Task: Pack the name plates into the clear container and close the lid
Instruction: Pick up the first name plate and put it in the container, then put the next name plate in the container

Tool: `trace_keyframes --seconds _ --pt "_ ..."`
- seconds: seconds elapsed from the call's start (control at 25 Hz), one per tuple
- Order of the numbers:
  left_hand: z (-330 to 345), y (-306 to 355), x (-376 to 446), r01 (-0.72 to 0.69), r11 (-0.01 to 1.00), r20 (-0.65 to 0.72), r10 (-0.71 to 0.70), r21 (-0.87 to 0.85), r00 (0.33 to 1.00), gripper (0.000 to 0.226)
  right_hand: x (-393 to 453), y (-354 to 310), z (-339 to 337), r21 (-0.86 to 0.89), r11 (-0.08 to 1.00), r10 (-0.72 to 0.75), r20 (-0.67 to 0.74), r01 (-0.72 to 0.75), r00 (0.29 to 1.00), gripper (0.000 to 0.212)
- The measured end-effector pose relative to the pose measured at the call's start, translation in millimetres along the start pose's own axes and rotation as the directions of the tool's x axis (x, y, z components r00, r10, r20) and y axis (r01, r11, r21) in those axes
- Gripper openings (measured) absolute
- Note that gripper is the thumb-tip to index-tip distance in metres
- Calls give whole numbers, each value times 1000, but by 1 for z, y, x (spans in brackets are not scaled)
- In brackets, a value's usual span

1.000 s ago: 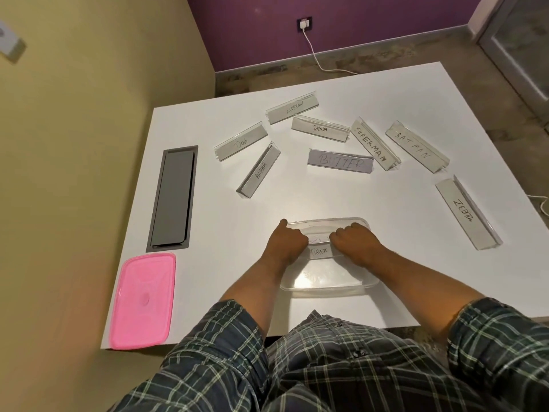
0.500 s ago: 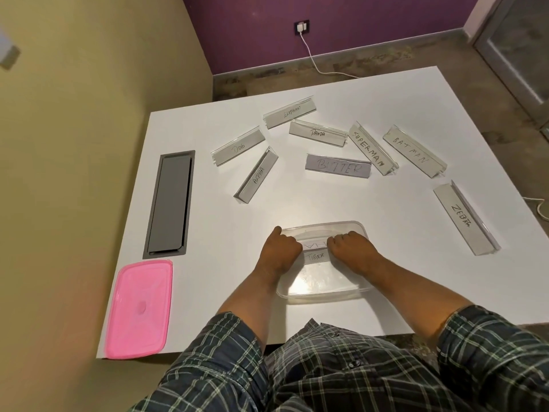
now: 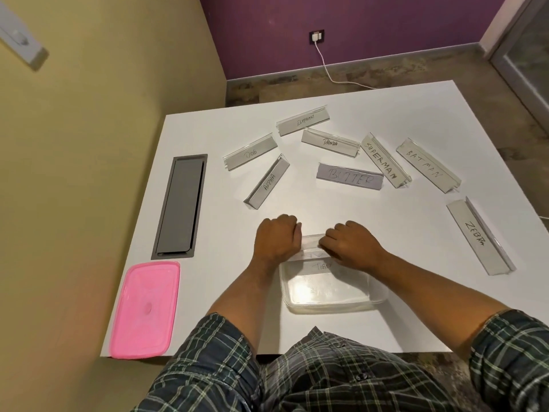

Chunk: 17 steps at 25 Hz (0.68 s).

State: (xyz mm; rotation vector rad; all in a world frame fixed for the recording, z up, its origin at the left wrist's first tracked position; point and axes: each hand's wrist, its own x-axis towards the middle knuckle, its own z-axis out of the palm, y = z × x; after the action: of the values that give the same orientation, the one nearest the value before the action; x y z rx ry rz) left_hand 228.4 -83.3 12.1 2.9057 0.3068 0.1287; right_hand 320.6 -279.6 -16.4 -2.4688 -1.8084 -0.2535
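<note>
Head view: a white table (image 3: pixel 386 114) fills the middle of the picture, with the person's plaid sleeves at 6 o'clock. Both hands sit at the far end of the clear container (image 3: pixel 332 295), which stands on the table near its front edge, just below the centre. The left hand (image 3: pixel 276 239) is curled into a fist at the container's far left corner; the right hand (image 3: pixel 353 245) has its fingers bent over the far right part. Between them they hold the plate marked TIGER (image 3: pixel 318 264), which lies across the far end inside the container; the fingertips are hidden, so how tightly each one grips cannot be told.

Eight more name plates lie loose on the table in an arc from 10 o'clock to 3 o'clock of the container: DOG (image 3: pixel 251 154), ALPHA (image 3: pixel 269 182), ELEPHANT (image 3: pixel 304 120), PANDA (image 3: pixel 329 142), BUTTER (image 3: pixel 350 177) lying flat, SUPERMAN (image 3: pixel 383 162), BATMAN (image 3: pixel 426 166), and ZEBRA (image 3: pixel 476 237) at 3 o'clock, well apart from the container.

The pink lid (image 3: pixel 145 309) lies at 9 o'clock on the table's front left corner, well apart from the container. Just beyond the lid a grey cable hatch (image 3: pixel 181 206) is set into the tabletop. At 12 o'clock, a white cord (image 3: pixel 326 69) runs down from a wall socket (image 3: pixel 316 36) across the floor.
</note>
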Motion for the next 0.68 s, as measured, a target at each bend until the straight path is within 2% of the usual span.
trace_keyframes --seconds 0.08,0.16,0.2,0.28,0.36,0.48,0.56,0.68 --pt "-6 -15 7 186 978 -43 -191 -90 981 26 24 1 -12 113 983 157 -80 -148 984 15" --pt "-8 -36 15 369 909 -22 -380 -192 925 15 55 2 -21 212 938 301 -113 -273 947 11" --pt "-8 -46 18 448 858 11 -460 -250 888 14 70 4 -25 256 910 358 -89 -326 929 10" --pt "-7 -64 21 570 745 97 -576 -347 812 30 98 11 -26 310 850 445 11 -426 895 13" --pt "-4 -77 25 639 659 166 -633 -397 756 42 122 22 -18 337 789 499 134 -513 856 24" --pt "5 -95 34 685 581 247 -655 -440 714 51 157 45 -4 371 681 515 371 -632 773 56" --pt "11 -103 41 704 536 286 -662 -465 693 57 179 62 7 393 613 517 457 -685 724 72" --pt "20 -113 53 724 476 341 -659 -500 670 73 207 82 29 423 548 506 519 -721 689 85"
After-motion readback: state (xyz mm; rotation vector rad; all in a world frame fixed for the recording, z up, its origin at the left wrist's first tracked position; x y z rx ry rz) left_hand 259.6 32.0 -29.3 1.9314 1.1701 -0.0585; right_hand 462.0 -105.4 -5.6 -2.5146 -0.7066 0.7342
